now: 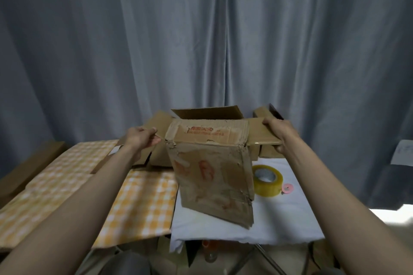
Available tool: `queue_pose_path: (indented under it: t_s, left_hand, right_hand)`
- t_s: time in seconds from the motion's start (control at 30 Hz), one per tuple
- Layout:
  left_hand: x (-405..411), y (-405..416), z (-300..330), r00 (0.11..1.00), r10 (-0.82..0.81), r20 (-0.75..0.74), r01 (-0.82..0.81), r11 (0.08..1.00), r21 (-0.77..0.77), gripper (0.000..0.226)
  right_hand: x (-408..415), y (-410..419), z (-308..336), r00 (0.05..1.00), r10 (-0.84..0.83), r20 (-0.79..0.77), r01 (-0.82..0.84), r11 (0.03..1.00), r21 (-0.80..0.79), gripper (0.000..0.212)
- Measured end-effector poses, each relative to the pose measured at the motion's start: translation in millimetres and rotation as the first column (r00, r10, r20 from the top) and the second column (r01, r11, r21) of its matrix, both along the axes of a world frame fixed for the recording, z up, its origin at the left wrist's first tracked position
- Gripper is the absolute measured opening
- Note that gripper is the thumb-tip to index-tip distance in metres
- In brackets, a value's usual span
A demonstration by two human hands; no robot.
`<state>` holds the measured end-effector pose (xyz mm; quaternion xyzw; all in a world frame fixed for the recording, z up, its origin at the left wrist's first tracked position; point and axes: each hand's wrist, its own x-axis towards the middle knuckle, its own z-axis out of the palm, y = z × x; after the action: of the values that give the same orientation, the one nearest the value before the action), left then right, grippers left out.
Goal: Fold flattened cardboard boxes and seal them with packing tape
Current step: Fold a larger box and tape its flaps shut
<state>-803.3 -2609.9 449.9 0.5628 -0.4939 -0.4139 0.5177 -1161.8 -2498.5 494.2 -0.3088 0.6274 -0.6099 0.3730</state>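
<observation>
The box is worn, matt brown cardboard, creased and torn rough at its corners, with faded red print. To its right, the tape roll is glossy yellowish plastic. White cloth lies underneath, orange checked cloth at left; grey curtain fabric hangs far behind.

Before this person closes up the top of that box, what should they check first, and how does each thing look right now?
1. Left hand holds the left side flap: ok.
2. Right hand grips the right side flap: ok.
3. Cardboard box sits level: not ok, it is tilted.
4. Far flap out of the way: ok, it stands up.
5. Tape roll within reach on the white cloth: ok.
6. Bottom sealed: cannot tell.
</observation>
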Motion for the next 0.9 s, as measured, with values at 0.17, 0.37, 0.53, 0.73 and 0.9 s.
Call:
queue_pose_path:
  t_s: [0.17,0.37,0.53,0.73,0.9]
  left_hand:
    - [-18.9,-13.8,24.8,0.999,0.031,0.023,-0.029,0.996,-0.086,0.023]
    - [-22.9,-27.5,28.2,0.994,0.032,0.107,-0.02,0.994,-0.105,0.028]
    - [-25.7,-33.8,15.8,0.996,0.079,0.032,-0.077,0.995,-0.063,0.024]
    - [-34.1,-32.1,17.1,0.99,0.137,-0.022,-0.138,0.99,-0.042,0.024]
    - [-42.3,-31.0,27.6,0.907,0.241,0.345,-0.15,0.951,-0.27,0.043]
  right_hand:
    - [15.5,8.9,11.3,0.995,0.069,0.077,-0.061,0.993,-0.098,0.004]
    - [7.1,1.2,-13.2,0.956,-0.042,-0.29,0.019,0.996,-0.083,0.026]
    - [-12.8,-2.3,-34.9,0.975,-0.039,-0.218,0.036,0.999,-0.02,0.026]
    - [-12.9,-3.7,-30.2,0.98,-0.001,-0.199,-0.005,1.0,-0.026,0.031]
    - [-14.6,-11.5,-13.0,0.883,0.025,-0.468,-0.041,0.999,-0.024,0.016]
